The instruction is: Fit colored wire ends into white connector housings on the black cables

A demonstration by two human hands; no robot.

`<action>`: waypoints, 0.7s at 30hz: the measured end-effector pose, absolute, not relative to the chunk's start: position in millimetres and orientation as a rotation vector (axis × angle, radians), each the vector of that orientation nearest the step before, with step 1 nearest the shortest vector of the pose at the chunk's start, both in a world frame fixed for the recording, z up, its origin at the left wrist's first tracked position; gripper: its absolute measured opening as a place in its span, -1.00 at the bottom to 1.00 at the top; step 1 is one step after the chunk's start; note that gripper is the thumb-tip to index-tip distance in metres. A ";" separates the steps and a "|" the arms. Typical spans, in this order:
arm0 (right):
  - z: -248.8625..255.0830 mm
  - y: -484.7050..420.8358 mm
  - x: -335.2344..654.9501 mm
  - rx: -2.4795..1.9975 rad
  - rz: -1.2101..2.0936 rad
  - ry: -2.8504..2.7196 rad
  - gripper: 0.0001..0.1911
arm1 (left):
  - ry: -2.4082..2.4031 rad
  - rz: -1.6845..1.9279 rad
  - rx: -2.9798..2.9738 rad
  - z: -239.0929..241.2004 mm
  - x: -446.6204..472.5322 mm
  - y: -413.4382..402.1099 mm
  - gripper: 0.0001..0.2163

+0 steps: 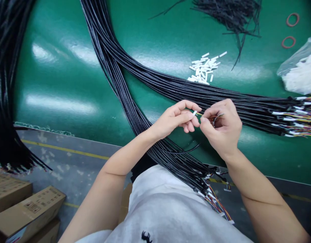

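Between thumb and finger, my left hand (182,116) pinches a small white connector (195,113). Thin coloured wires (199,114) run from it toward my right hand (221,126). The fingers of that right hand are closed on the wires, and a few thin ends (218,116) stick out above them. Both hands are held over the green table, close together. Behind them passes a thick bundle of black cables (160,79), its far ends split into coloured wires with white pieces (294,118). A second black cable bundle (135,114) passes under my left forearm.
Small white tubes (203,69) lie in a pile beyond the cables. Black ties or strips (231,13) are heaped at the back. Two reddish rings (292,20) and a plastic bag of white parts (301,72) sit at right. Cardboard boxes (31,209) stand on the floor at left.
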State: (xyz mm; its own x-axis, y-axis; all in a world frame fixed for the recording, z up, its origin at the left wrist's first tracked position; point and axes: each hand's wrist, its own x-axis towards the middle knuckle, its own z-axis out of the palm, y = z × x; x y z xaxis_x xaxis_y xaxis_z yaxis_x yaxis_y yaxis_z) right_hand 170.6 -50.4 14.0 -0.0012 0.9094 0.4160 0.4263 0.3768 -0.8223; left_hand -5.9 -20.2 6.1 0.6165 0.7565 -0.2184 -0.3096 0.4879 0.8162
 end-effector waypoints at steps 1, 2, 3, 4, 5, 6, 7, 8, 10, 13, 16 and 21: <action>13.9 -50.4 170.2 -1.220 0.582 -1.608 -0.83 | 0.618 0.700 0.816 6.1 -6.0 -20.2 -0.67; 13.8 -50.3 169.9 -1.225 0.579 -1.606 -0.83 | 0.619 0.699 0.814 6.0 -6.0 -20.2 -0.67; 13.7 -50.2 169.8 -1.230 0.581 -1.606 -0.83 | 0.619 0.699 0.817 5.8 -6.1 -20.2 -0.67; 13.6 -50.1 169.8 -1.235 0.584 -1.607 -0.83 | 0.617 0.701 0.823 5.5 -6.1 -20.3 -0.67; 13.5 -49.9 169.9 -1.239 0.586 -1.609 -0.84 | 0.613 0.707 0.833 5.0 -6.2 -20.5 -0.67; 13.3 -49.8 170.1 -1.242 0.585 -1.611 -0.84 | 0.608 0.714 0.845 4.5 -6.1 -20.8 -0.68; 13.2 -49.7 170.4 -1.247 0.583 -1.612 -0.84 | 0.603 0.720 0.858 3.9 -6.1 -21.0 -0.68; 13.0 -49.6 170.7 -1.253 0.580 -1.611 -0.85 | 0.599 0.723 0.872 3.4 -6.0 -21.3 -0.68; 12.7 -49.5 171.2 -1.260 0.581 -1.604 -0.86 | 0.592 0.722 0.892 2.5 -5.6 -21.7 -0.67; 12.6 -49.2 171.4 -1.243 0.610 -1.600 -0.87 | 0.578 0.720 0.896 1.3 -4.9 -21.7 -0.64; 12.4 -49.1 171.3 -1.230 0.622 -1.600 -0.88 | 0.587 0.712 0.894 0.8 -4.3 -21.6 -0.62; 12.8 -50.1 171.1 -1.221 0.647 -1.601 -0.84 | 0.598 0.698 0.930 3.6 -5.0 -22.0 -0.60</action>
